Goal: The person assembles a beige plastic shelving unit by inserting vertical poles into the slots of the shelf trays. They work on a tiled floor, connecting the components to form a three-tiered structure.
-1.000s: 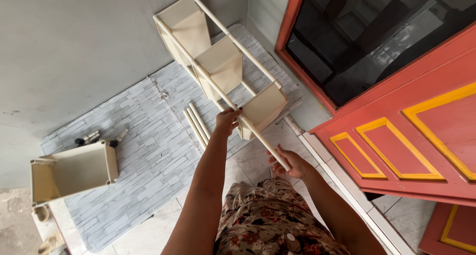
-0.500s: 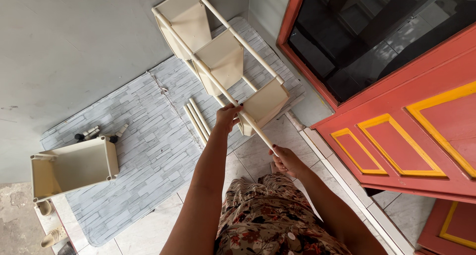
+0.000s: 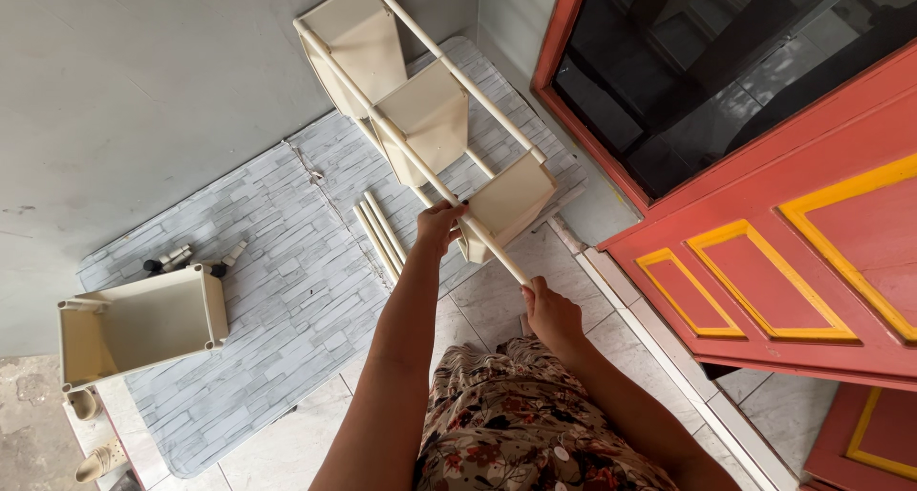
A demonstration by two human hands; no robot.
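Both hands on the near pole of the cream shelf rack, and that pole runs straight away from us

We've got the left hand (image 3: 437,225) wrapped closed round the near pole (image 3: 401,152) about where the lowest tray (image 3: 506,204) sits, and the right hand (image 3: 552,311) pinched shut on the same pole's free bottom end, closest to our body. So the long axis of the cream shelf rack (image 3: 420,118) goes from our right hand up and away to the left, toward the grey wall (image 3: 143,80), with all three trays hanging off beyond the left grip. It's tipped at a slant over the brick-pattern mat (image 3: 287,300), right by the red door (image 3: 793,262). Spare poles (image 3: 379,238) lie on the mat just left of the left wrist, and a loose tray (image 3: 138,324) sits well apart, far left.
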